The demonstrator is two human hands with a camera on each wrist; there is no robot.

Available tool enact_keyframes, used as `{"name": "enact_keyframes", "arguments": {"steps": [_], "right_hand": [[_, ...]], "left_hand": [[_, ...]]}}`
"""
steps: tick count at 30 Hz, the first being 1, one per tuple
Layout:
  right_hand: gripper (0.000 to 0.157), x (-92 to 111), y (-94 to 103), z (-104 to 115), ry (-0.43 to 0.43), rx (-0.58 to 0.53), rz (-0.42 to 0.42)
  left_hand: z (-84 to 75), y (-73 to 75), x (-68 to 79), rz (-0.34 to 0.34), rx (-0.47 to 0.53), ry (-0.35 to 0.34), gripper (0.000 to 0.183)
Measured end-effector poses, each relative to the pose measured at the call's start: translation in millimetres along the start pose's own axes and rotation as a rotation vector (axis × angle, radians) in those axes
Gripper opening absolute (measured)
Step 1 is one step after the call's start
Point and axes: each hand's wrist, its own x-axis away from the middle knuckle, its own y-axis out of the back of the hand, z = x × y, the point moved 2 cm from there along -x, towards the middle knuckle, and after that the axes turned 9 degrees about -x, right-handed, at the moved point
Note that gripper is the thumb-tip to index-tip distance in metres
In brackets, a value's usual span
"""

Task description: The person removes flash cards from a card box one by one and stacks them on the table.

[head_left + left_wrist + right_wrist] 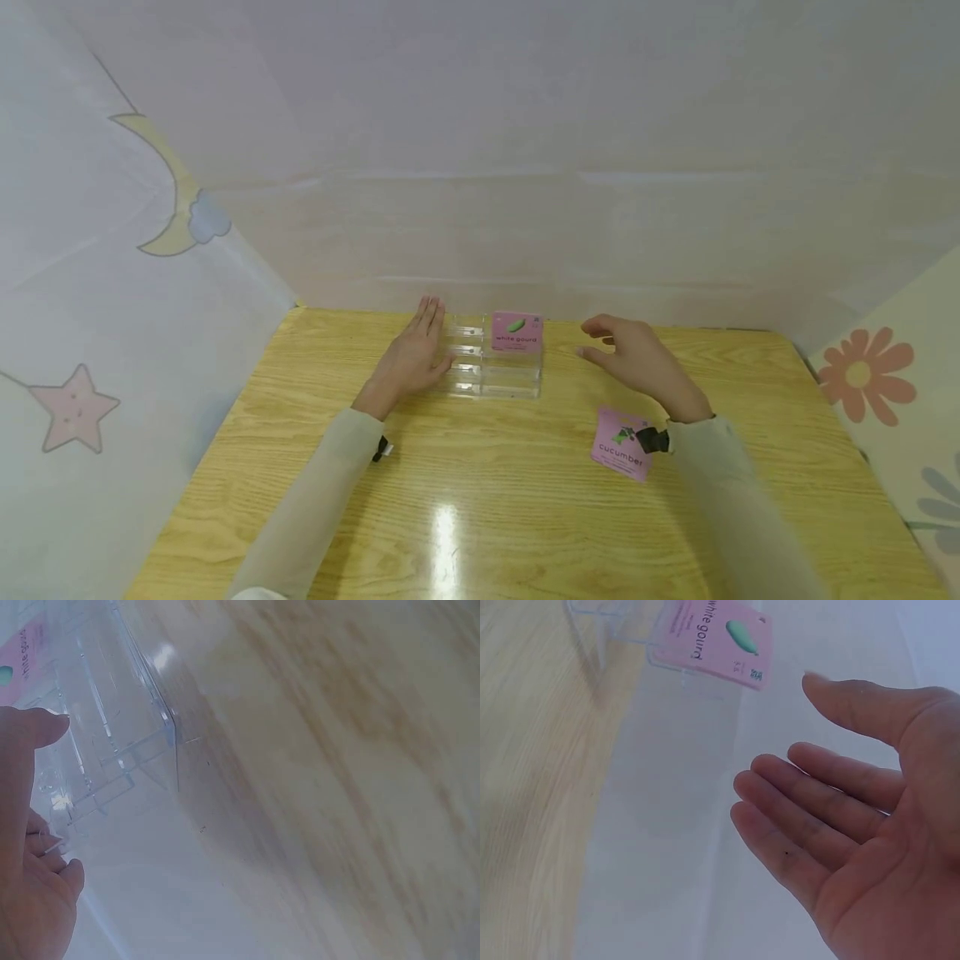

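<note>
A clear plastic tiered card rack (512,379) stands near the table's far edge, with a pink "white gourd" card (517,331) upright in its top tier on the right. My left hand (408,360) lies along the rack's left side, fingers pointing away and thumb over its edge. In the left wrist view, the thumb (49,727) overlaps the clear tiers. To the right of the rack, my right hand (637,357) is held with thumb and fingers apart, nothing between them. A pink "cucumber" card (621,446) lies below that hand, partly hidden by the black wrist strap.
The wooden table (517,517) reaches back to a pale hanging sheet (480,242). Side sheets with a moon (176,200), a star (73,408) and a flower (862,375) border it.
</note>
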Motion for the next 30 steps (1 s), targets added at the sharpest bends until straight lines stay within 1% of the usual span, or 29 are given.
{"name": "enact_keyframes", "arguments": {"steps": [5,11,13,20,27,30], "right_hand": [[0.051,-9.8,-3.9,15.0,0.046,0.023,-0.003],[0.055,-21.4,-10.2,28.1,0.104,0.082,-0.023],[0.057,-24.8,-12.7,29.6,0.112,0.095,-0.028],[0.065,-34.1,-24.5,30.4,0.142,0.135,-0.043],[0.070,-39.8,-37.1,30.4,0.142,0.181,-0.034],[0.071,-43.2,-40.3,29.9,0.159,0.219,-0.039]], "left_hand": [[0.2,0.7,0.3,0.001,-0.008,0.000,0.092],[1.7,0.0,0.4,-0.014,-0.021,-0.009,0.090],[1.8,-0.6,0.1,-0.010,-0.018,-0.004,0.086],[-0.5,-2.3,-2.2,-0.013,0.046,0.039,0.070],[-0.6,-2.5,-1.3,0.014,0.056,0.046,0.071],[-0.9,-1.9,-1.7,0.003,0.054,0.039,0.073]]}}
